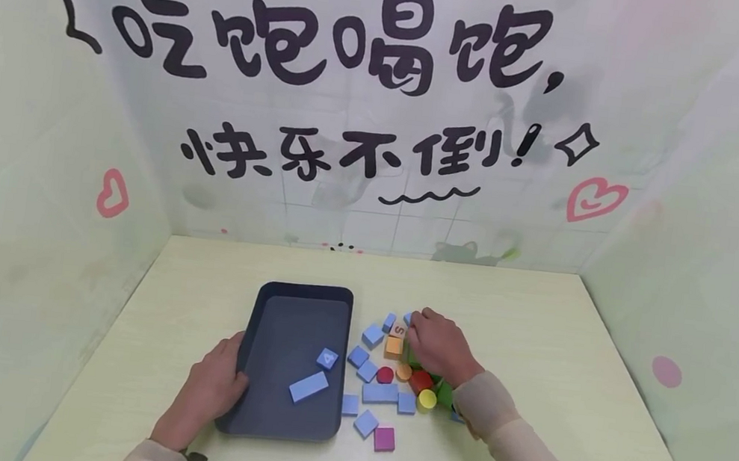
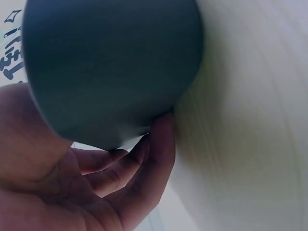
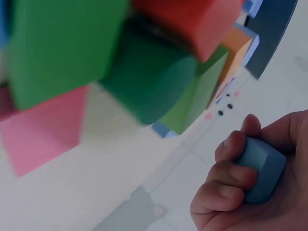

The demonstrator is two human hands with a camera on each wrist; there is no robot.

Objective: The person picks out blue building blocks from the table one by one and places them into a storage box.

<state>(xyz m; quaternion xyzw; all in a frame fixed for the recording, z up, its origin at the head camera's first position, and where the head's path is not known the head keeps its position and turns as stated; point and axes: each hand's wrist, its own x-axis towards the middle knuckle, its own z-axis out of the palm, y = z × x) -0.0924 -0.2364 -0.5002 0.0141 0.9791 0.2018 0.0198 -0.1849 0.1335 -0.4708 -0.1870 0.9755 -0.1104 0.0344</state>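
My left hand (image 1: 208, 379) grips the left side of a dark grey tray (image 1: 268, 423), thumb at its rim. In the left wrist view, curled fingers (image 2: 161, 159) reach under the tray's wall. Inside the tray lie a blue block marked 4 (image 1: 326, 360) and a long blue block (image 1: 309, 387). Right of it, my right hand (image 1: 441, 347) is over the far side of a loose block pile. The right wrist view shows its fingers curled round a blue block (image 3: 264, 168). A block marked 5 (image 1: 398, 330) lies beside that hand.
Blue blocks, an orange cube (image 1: 394, 348), a red block (image 1: 421, 382), a yellow cylinder (image 1: 427, 399) and a purple square block (image 1: 384, 439) lie right of the tray. Green blocks (image 3: 62, 53) are partly under my right forearm. Printed walls enclose the pale table (image 1: 537, 308).
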